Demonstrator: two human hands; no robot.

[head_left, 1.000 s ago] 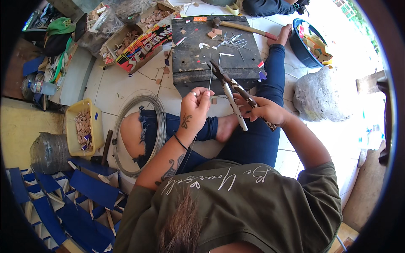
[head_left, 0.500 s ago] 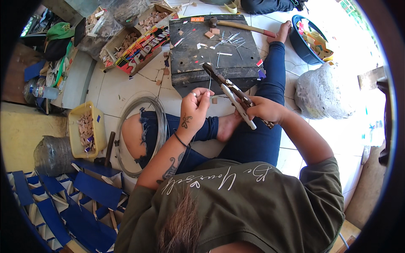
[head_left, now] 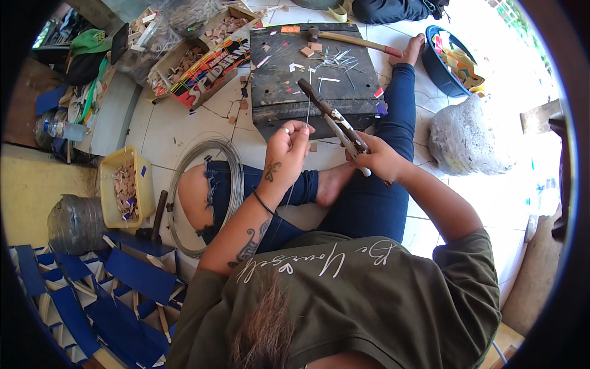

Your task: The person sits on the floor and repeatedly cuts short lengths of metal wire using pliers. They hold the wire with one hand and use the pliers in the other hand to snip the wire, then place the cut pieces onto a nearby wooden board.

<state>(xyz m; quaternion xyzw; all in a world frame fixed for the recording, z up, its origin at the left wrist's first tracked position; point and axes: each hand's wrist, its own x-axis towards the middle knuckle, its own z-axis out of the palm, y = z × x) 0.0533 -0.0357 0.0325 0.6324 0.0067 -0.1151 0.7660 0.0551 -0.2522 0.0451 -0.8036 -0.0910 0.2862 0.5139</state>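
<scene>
A thin metal wire (head_left: 308, 111) stands upright from the pinched fingertips of my left hand (head_left: 287, 146). Its upper part runs up to the jaws of long-handled cutting pliers (head_left: 335, 115), dark with worn white patches. My right hand (head_left: 382, 158) is wrapped round the plier handles, one whitish and one dark. A coil of grey wire (head_left: 236, 195) rests by my left knee. Beyond the jaws, several short cut wires (head_left: 338, 59) lie scattered on a black wooden block (head_left: 276, 92).
A hammer (head_left: 359, 42) lies across the block's far side, near small wood pieces (head_left: 315, 46). Boxes of wood bits (head_left: 209, 71) stand far left, a yellow bin (head_left: 147, 190) nearer. Blue panels (head_left: 141, 273) pile up at lower left. A dark basin (head_left: 430, 67) and wrapped bundle (head_left: 464, 138) sit right.
The pliers have shifted slightly up and away from me, and their handles have drawn closer together. My left hand, still pinching the wire, has barely moved.
</scene>
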